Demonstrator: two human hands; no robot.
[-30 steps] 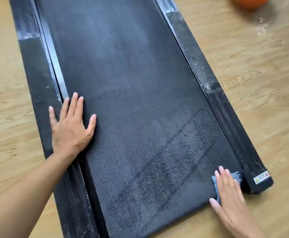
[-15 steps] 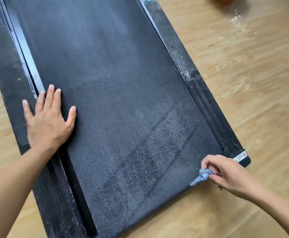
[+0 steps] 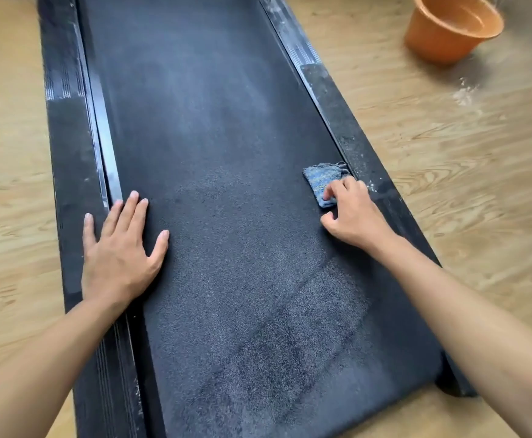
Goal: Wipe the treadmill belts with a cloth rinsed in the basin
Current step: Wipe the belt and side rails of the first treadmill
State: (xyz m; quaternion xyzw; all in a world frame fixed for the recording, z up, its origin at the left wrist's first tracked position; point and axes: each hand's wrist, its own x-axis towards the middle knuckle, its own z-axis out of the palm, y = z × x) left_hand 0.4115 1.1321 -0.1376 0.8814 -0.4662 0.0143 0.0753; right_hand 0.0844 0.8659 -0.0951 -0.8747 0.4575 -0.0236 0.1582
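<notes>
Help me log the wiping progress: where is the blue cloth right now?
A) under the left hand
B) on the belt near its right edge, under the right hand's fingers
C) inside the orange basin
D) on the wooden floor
B: the blue cloth lies on the belt beside the right rail, with the curled fingers of the right hand on it.

No text, label, brand or number is legible on the treadmill belt (image 3: 226, 184), side rails (image 3: 68, 153) or basin (image 3: 441, 36).
</notes>
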